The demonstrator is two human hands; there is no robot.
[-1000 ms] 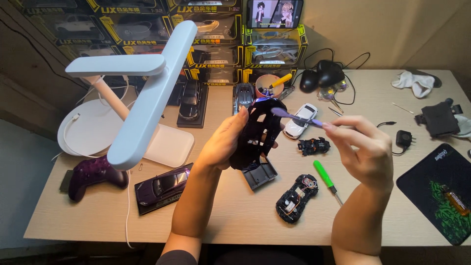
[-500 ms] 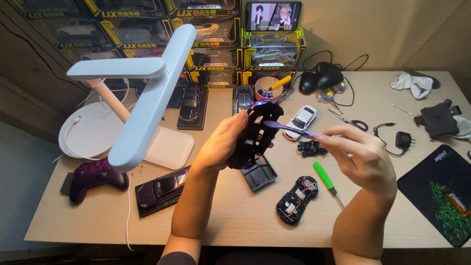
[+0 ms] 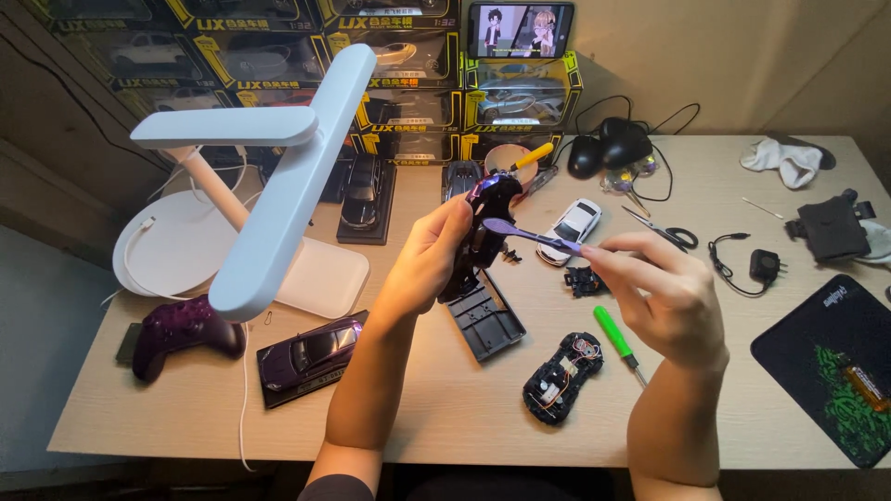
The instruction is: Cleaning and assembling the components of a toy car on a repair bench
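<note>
Toy car body (image 3: 483, 232), dark and glossy, was held tilted above the desk (image 3: 445, 408) in the closed left hand (image 3: 429, 260), gripped along its side. It looked light, rigid and somewhat slippery, with fragile small parts. The right hand (image 3: 664, 297) pinched a purple pry tool (image 3: 531, 237) whose tip touched the shell.

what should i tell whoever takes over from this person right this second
Left hand: holds the dark model car body up over the table.
Right hand: pinches a purple pry tool, its tip against the body.
On the table: the black chassis with its wiring showing, a black base plate, a green screwdriver, a small black part.
Done: body and chassis are apart.
Left: the prying at the body is in progress; the parts lie unassembled.
</note>
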